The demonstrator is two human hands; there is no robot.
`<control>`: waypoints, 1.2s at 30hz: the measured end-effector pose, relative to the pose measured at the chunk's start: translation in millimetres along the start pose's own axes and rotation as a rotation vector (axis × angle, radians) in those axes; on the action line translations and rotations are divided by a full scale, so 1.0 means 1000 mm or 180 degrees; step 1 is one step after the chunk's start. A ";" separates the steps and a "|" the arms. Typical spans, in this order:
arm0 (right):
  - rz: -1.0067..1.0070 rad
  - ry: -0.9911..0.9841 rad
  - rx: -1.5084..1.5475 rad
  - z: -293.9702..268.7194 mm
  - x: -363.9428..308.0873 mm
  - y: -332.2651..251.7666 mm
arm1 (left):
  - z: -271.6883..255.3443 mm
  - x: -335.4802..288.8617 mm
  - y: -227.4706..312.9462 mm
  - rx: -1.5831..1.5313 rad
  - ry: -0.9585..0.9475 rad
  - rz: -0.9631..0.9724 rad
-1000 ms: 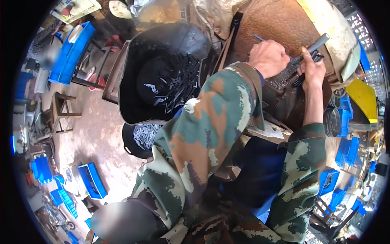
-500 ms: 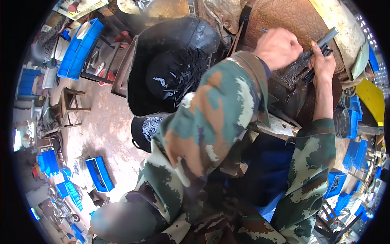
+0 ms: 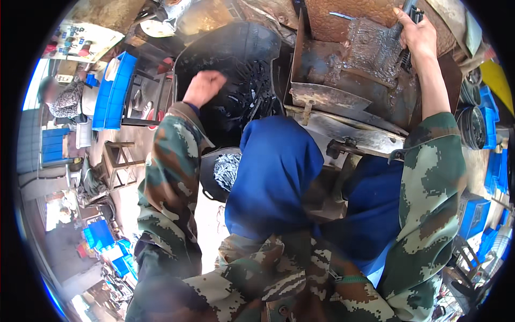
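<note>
My left hand (image 3: 204, 87) is above the near-left part of a large black tub (image 3: 185, 64), its fingers curled; whether anything is in them is hidden. Dark thin metal pieces (image 3: 255, 80) lie heaped in the tub. At the far right, my right hand (image 3: 420, 38) is closed round a grey rod (image 3: 409, 6) and several thin dark metal strips (image 3: 406, 58). Below and left of it is a wet, dark, grimy slab (image 3: 373, 51) in a rusty metal tray (image 3: 327, 92). A thin light-blue stick (image 3: 341, 16) lies on the brown sheet behind.
A smaller black bucket (image 3: 212, 185) of shiny metal pieces stands nearer me, beside my blue-clad knee (image 3: 273, 166). Left are a long blue bin (image 3: 114, 91) on a stand and a wooden stool (image 3: 119, 163). Dark round containers (image 3: 472, 126) stand right. Another person (image 3: 67, 99) sits far left.
My left hand has swung left from the tray, beside the right hand, to over the black tub. The right hand keeps its hold and appears higher in view as the view shifts.
</note>
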State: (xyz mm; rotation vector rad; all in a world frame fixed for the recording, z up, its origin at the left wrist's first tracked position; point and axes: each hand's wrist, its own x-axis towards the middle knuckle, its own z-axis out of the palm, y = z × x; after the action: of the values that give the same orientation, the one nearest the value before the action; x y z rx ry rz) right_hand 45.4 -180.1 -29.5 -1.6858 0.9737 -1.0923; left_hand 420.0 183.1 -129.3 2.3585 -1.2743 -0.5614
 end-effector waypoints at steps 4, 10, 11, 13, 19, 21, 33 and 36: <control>0.0029 0.0003 -0.0051 0.002 -0.003 0.000 | 0.045 -0.028 -0.061 0.0447 -0.0267 -0.0560; 0.0039 0.0027 -0.0097 0.006 -0.005 -0.002 | 0.100 -0.040 -0.107 0.0804 -0.0608 -0.0692; 0.0060 0.0049 -0.0141 0.008 -0.005 -0.003 | 0.105 -0.043 -0.113 0.0800 -0.0606 -0.0705; 0.0016 0.0060 -0.0142 0.005 -0.008 -0.005 | 0.120 -0.043 -0.108 0.0868 -0.0703 -0.0724; 0.0079 0.0328 -0.0218 0.016 -0.022 -0.031 | 0.115 -0.042 -0.101 0.0977 -0.0782 -0.0727; 0.0018 0.0338 -0.0203 0.016 -0.024 -0.033 | 0.111 -0.044 -0.092 0.0962 -0.0839 -0.0742; 0.0086 0.0267 -0.0288 0.012 -0.027 -0.036 | 0.099 -0.049 -0.062 0.1085 -0.0910 -0.0793; 0.0213 0.0289 -0.0337 0.014 -0.027 -0.037 | 0.092 -0.048 -0.052 0.1074 -0.0927 -0.0973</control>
State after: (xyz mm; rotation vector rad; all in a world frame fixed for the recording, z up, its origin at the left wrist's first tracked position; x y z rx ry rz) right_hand 55.9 -140.1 -5.2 -1.6873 1.1555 -1.0976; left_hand 383.9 235.9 -226.5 2.8649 -1.2092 -0.8698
